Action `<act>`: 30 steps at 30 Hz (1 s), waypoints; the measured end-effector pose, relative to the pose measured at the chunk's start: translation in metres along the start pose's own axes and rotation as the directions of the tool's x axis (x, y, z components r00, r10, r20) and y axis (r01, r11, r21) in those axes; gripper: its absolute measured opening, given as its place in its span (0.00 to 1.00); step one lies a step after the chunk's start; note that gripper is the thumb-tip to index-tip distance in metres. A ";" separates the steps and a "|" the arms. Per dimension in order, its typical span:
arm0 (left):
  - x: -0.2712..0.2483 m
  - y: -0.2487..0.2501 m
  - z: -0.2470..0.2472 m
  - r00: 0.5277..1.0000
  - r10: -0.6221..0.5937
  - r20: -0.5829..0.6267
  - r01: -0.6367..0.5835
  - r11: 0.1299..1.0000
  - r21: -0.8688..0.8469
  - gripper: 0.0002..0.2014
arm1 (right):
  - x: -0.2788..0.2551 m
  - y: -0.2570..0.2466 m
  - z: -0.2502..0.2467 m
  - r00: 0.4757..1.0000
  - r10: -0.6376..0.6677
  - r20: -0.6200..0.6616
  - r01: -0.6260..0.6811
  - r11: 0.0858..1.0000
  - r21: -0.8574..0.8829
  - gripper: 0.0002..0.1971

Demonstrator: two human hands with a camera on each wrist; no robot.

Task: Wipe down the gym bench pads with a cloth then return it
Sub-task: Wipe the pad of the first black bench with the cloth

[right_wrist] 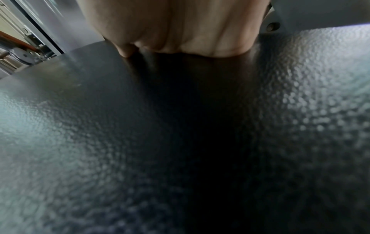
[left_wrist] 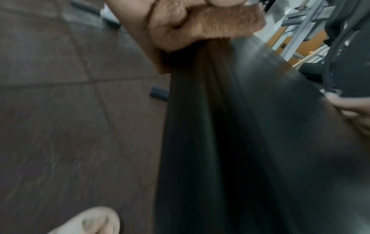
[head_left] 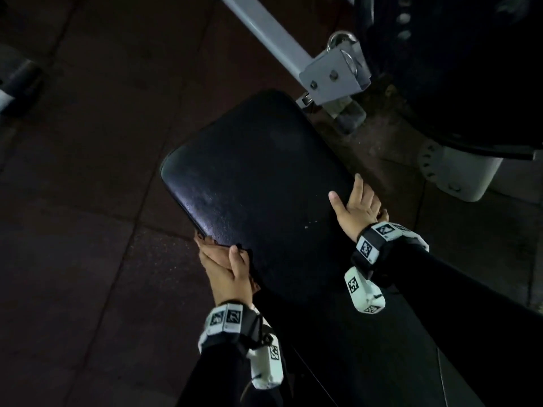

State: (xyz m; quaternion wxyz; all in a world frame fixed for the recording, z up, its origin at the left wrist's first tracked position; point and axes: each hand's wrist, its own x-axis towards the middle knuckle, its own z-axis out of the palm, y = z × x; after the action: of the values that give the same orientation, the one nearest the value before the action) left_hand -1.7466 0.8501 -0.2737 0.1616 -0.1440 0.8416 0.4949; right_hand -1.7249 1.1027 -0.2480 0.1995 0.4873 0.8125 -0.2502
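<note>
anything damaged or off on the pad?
Minor only. The black bench pad shows a few small pale specks near the right hand, and its vinyl edge looks ragged by the left hand, which holds the brown cloth. Too dim to tell wear from dirt.

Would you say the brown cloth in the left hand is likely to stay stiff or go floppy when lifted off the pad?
Probably floppy: the cloth bunches into folds under the left hand. Its fuzzy pile suggests it is light and grippy rather than slippery.
</note>
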 end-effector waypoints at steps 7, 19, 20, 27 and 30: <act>-0.003 0.000 0.005 0.999 0.009 -0.034 -0.009 1.000 -0.006 0.38 | 0.002 0.002 0.001 1.000 -0.012 -0.004 0.012 1.000 0.024 0.39; 0.050 0.022 -0.001 0.990 0.081 -0.112 -0.078 0.997 0.027 0.37 | 0.002 0.003 0.003 1.000 0.001 0.013 -0.001 1.000 0.002 0.39; 0.034 0.017 0.002 0.992 0.072 -0.107 -0.070 0.997 0.022 0.37 | 0.002 0.003 0.003 1.000 0.003 0.016 -0.003 1.000 0.001 0.39; 0.011 0.023 0.008 0.989 -0.070 -0.132 0.080 0.994 0.068 0.40 | 0.001 0.000 -0.001 0.999 0.029 0.041 -0.029 1.000 0.003 0.39; 0.060 0.048 -0.002 0.988 0.064 -0.139 -0.045 0.990 0.137 0.42 | 0.002 0.000 -0.002 0.999 0.033 0.036 -0.033 0.999 0.007 0.39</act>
State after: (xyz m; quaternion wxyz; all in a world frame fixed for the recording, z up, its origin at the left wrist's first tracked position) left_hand -1.8208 0.8658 -0.2604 0.0966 -0.1450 0.8857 0.4303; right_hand -1.7262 1.1048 -0.2474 0.2161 0.4968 0.7998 -0.2585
